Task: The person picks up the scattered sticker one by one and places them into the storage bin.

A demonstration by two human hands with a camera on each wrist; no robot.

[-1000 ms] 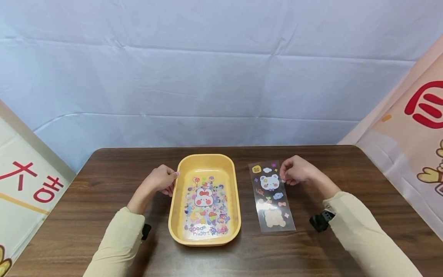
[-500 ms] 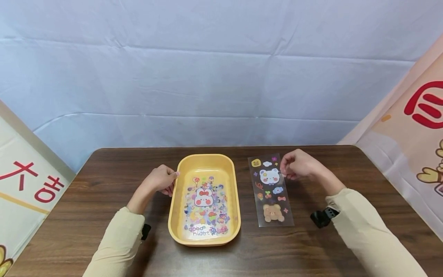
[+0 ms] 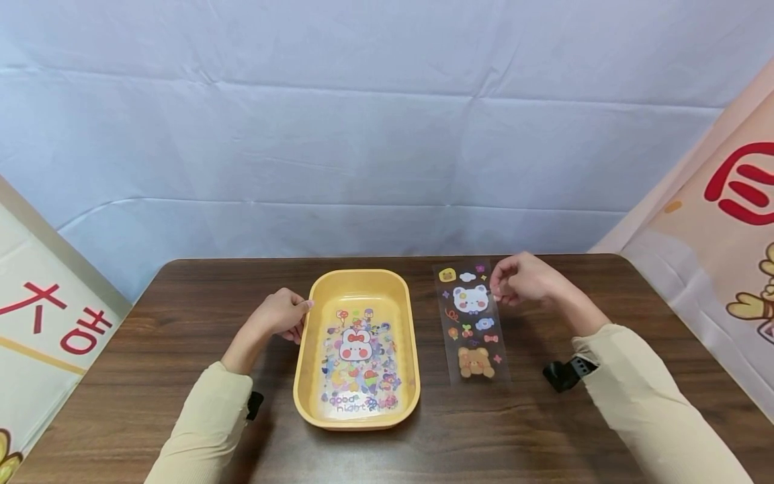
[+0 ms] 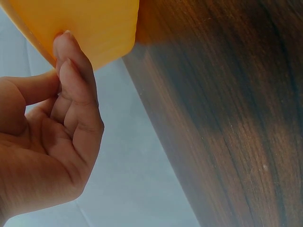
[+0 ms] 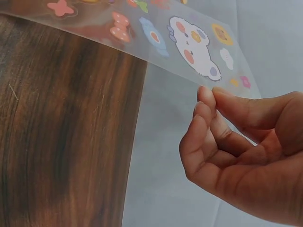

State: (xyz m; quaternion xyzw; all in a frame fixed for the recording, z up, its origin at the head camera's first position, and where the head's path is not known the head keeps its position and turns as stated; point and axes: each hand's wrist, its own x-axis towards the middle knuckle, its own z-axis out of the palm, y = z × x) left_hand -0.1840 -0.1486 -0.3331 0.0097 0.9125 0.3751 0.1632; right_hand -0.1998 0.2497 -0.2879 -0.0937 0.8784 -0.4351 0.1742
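Note:
A yellow rectangular tray [image 3: 304, 376] with rounded corners stands on the table, and clear sticker sheets [image 3: 357, 349] lie in it, the top one showing a rabbit with a red bow. My left hand [image 3: 281, 314] pinches the tray's left rim between thumb and fingers, as the left wrist view also shows. To the right of the tray is a transparent sticker sheet [image 3: 470, 323] with a white bear, a brown bear and small motifs. Thumb and forefinger of my right hand [image 3: 525, 279] pinch its right edge beside the white bear; in the right wrist view the sheet [image 5: 163, 42] slants upward.
The brown wood-grain table [image 3: 199, 323] ends at a back edge in front of a pale cloth backdrop [image 3: 387, 134]. Printed banners hang at the left [image 3: 54, 316] and right [image 3: 725, 222]. Each wrist wears a black camera.
My right hand has moved away toward the table's back edge, carrying the sticker sheet with it. The glare on the sheet's brown bear is gone. My left hand and the tray have stayed still.

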